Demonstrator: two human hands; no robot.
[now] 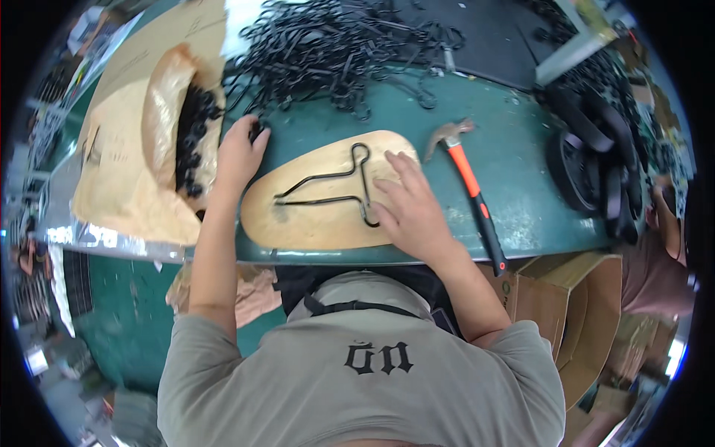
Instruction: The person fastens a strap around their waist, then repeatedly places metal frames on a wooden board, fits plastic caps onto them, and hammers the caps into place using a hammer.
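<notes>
A bent black wire frame [320, 200] with looped ends lies on a rounded, tan board [298, 232] in front of me. My right hand [408, 205] rests over the frame's right end, its fingers spread and lying on or beside the wire. To the left of the board, my left hand [240, 153] has its fingers closed around a small black part [256, 131], only partly visible at the fingertips. Farther left, an opened brown paper bag [160, 123] shows several small black parts [195, 141] inside.
A tangled heap of black wire pieces [320, 48] covers the table's far side. A claw hammer [471, 182] with an orange and black handle lies right of the board. Black rings or straps [596, 160] are piled at right. A cardboard box [570, 305] stands below the edge.
</notes>
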